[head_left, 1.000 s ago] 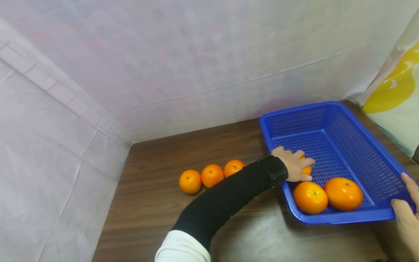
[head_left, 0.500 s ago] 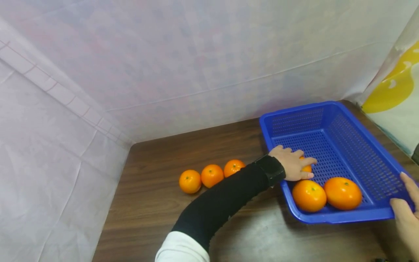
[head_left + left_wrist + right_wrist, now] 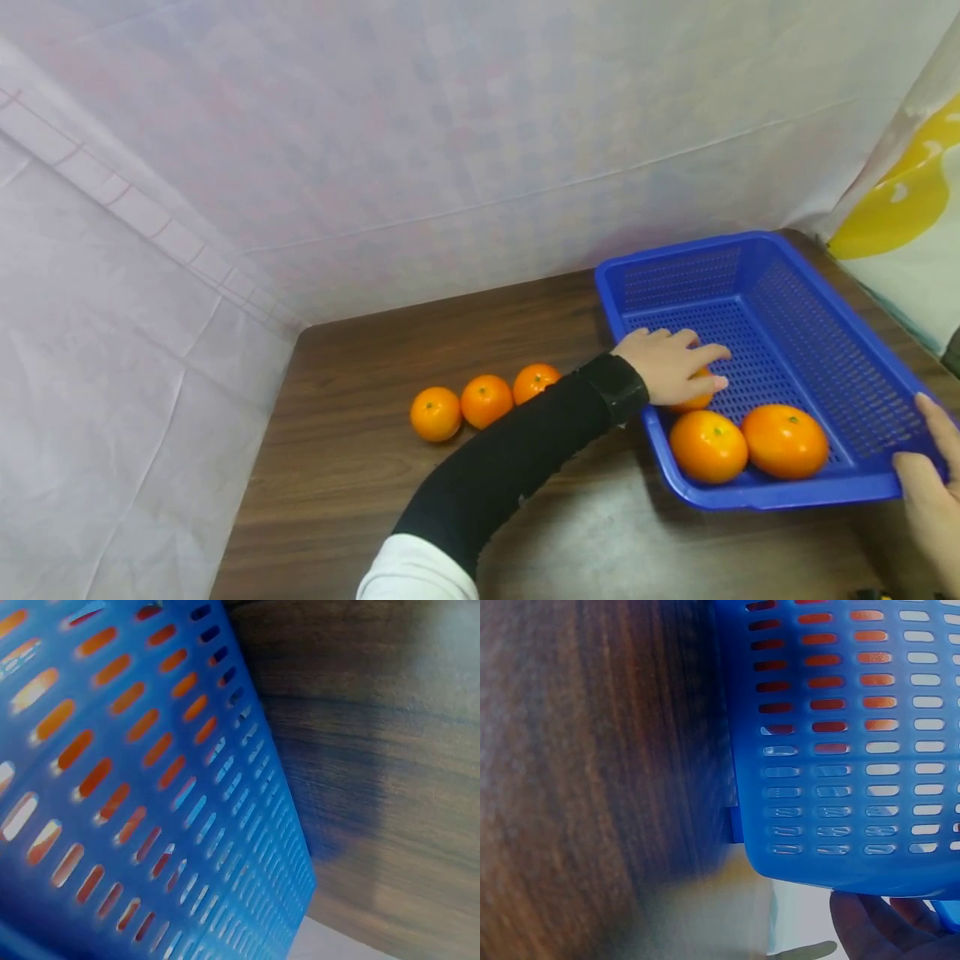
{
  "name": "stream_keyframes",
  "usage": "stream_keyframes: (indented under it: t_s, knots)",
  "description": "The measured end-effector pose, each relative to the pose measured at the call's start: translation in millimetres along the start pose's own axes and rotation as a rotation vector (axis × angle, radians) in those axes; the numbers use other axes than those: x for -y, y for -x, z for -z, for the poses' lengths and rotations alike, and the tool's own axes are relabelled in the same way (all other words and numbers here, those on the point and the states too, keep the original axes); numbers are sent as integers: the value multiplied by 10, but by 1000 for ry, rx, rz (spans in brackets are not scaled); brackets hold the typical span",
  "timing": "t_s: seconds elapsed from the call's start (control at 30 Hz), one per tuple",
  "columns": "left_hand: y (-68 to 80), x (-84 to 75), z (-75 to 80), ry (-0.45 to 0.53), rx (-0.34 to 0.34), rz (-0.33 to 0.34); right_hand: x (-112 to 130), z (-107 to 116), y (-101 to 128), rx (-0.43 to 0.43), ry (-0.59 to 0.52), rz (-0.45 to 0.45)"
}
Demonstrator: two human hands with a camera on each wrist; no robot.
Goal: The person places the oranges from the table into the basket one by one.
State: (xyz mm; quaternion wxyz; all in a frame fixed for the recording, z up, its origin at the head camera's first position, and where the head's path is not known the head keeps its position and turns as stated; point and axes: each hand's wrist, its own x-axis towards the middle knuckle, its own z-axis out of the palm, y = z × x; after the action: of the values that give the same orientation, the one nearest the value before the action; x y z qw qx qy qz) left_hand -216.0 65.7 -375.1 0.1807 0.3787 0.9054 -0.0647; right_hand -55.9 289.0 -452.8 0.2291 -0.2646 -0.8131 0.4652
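Note:
In the head view my left hand (image 3: 670, 367) reaches over the left wall of a blue plastic basket (image 3: 750, 498). Its fingers are spread over an orange (image 3: 692, 403), which it partly covers. Two more oranges, one (image 3: 708, 447) beside another (image 3: 785, 442), lie at the basket's near end. At the near right corner my right hand (image 3: 930, 479) grips the basket rim, thumb on the near side. The right wrist view shows its fingers (image 3: 889, 930) against the basket's edge. Through the slotted wall (image 3: 187, 772) in the left wrist view, orange fruit shows.
Three oranges, the middle one (image 3: 487, 402) among them, stand in a row on the brown wooden table (image 3: 360, 350), left of the basket. My left forearm crosses in front of the rightmost. A pale sheeted wall (image 3: 450, 167) rises behind the table.
My left hand has shifted slightly up and back, showing more of the orange under it. The right hand stays on the rim, and the oranges stay in place.

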Motion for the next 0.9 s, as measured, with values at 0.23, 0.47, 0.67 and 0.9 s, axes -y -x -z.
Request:
stream_keyframes:
  t_s: [0.23, 0.47, 0.67, 0.9]
  knots:
    - [56, 63, 81, 82, -84, -51, 16, 46, -16, 11, 53, 11]
    - [149, 120, 92, 56, -125, -72, -17, 42, -37, 15, -1, 5]
    - [241, 200, 57, 58, -170, -96, -48, 27, -65, 33, -35, -32]
    - [363, 274, 4, 82, -241, -134, -9, 16, -51, 14, -47, -17]
